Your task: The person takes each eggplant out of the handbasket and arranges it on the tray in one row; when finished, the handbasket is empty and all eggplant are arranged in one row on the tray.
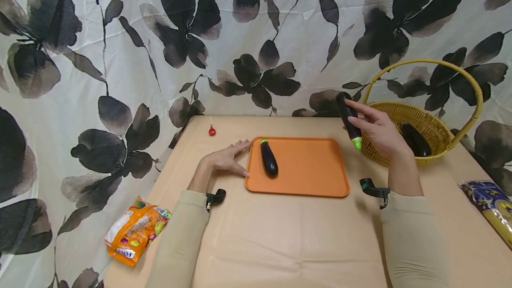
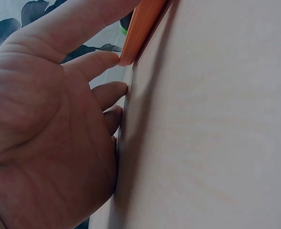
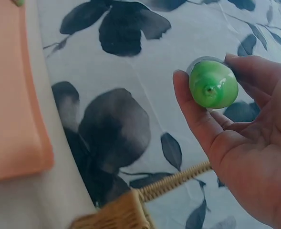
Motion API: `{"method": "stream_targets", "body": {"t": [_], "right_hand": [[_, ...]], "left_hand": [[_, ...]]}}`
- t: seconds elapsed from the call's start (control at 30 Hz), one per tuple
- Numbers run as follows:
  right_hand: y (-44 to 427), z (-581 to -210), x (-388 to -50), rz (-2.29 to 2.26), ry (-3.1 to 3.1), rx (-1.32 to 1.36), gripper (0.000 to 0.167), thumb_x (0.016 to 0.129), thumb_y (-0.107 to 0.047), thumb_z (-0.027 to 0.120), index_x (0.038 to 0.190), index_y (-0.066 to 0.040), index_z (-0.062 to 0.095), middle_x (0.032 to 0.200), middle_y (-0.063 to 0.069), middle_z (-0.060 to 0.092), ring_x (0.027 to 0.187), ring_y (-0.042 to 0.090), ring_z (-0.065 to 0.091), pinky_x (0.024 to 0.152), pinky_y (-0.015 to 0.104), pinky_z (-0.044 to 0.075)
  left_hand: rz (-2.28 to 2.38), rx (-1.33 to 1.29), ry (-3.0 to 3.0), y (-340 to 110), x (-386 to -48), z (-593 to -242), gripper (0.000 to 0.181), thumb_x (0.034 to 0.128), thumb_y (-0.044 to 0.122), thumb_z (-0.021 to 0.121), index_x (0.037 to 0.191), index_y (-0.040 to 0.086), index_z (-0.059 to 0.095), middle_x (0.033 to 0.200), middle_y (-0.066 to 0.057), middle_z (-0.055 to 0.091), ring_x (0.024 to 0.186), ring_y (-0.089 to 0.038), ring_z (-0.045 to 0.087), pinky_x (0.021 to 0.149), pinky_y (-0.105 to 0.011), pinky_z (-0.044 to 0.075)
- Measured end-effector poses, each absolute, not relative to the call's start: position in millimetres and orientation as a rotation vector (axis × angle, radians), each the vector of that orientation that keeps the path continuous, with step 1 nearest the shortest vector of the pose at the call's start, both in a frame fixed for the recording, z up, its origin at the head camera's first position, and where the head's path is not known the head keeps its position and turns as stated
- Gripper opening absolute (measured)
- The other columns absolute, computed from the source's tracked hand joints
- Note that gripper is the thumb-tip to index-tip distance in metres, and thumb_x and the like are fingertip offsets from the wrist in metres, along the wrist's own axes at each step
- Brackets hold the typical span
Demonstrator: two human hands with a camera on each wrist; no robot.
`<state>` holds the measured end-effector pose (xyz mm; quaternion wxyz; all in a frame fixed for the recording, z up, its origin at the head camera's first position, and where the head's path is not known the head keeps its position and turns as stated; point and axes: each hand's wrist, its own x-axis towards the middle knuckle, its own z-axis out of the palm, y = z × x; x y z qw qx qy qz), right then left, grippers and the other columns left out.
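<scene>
**First speaker:** Your right grip [image 1: 378, 132] is pinching an eggplant [image 1: 346, 111] between thumb and fingers. You are holding it between the orange tray [image 1: 308, 168] and the wicker basket [image 1: 400, 111], apparently raised above the counter [image 1: 296, 239].

**Second speaker:** You are gripping its dark body and leaving the bright green end [image 3: 213, 86] uncovered, probably keeping the glossy shape from slipping.

**First speaker:** And is your left grip [image 1: 226, 159] holding anything?

**Second speaker:** No, you are spreading its fingers and touching the tray's left edge, likely steadying it. A second eggplant [image 1: 270, 161] is lying on the tray's left side, green end pointing away from you.

**First speaker:** What is standing in your way?

**Second speaker:** The basket's handle [image 1: 426, 61] is arching over its opening, where a third eggplant [image 1: 415, 139] is resting, so it is limiting access from above. An orange snack bag [image 1: 138, 232] is lying beside your left sleeve [image 1: 178, 239], a blue-and-gold packet [image 1: 490, 208] is lying far right, and a small red trinket [image 1: 212, 131] is sitting beyond your left grip; none is seemingly blocking the tray.
</scene>
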<state>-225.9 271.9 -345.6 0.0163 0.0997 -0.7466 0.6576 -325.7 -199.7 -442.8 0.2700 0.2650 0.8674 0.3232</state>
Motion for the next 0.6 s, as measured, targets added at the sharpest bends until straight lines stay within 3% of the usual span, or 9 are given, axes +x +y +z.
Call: {"method": "stream_targets", "body": {"t": [0.23, 0.43, 0.6], "right_hand": [[242, -364, -234, 1.946, -2.446, 0.360, 0.054, 0.107, -0.019, 0.060, 0.158, -0.023, 0.047, 0.128, 0.013, 0.061, 0.103, 0.013, 0.071, 0.085, 0.022, 0.061], [211, -384, -244, 2.000, -2.506, 0.405, 0.056, 0.106, -0.018, 0.061, 0.159, -0.020, 0.045, 0.142, 0.023, 0.054, 0.105, 0.014, 0.066, 0.088, 0.022, 0.058], [189, -393, -246, 1.957, -2.597, 0.433, 0.055, 0.105, -0.016, 0.063, 0.158, -0.020, 0.048, 0.154, 0.020, 0.048, 0.114, 0.022, 0.064, 0.094, 0.029, 0.059]], "left_hand": [[0.863, 0.720, 2.347, -200, -326, -443, 0.126, 0.0691, 0.048, 0.096, 0.168, 0.034, 0.019, 0.177, 0.004, 0.002, 0.163, -0.031, -0.012, 0.128, -0.063, -0.007], [0.852, 0.743, 2.354, -201, -327, -447, 0.125, 0.0703, 0.048, 0.095, 0.168, 0.033, 0.018, 0.177, 0.004, 0.002, 0.163, -0.030, -0.011, 0.129, -0.062, -0.006], [0.851, 0.747, 2.365, -201, -326, -447, 0.125, 0.0701, 0.048, 0.095, 0.168, 0.035, 0.018, 0.177, 0.005, 0.003, 0.163, -0.028, -0.010, 0.129, -0.062, -0.005]]}}
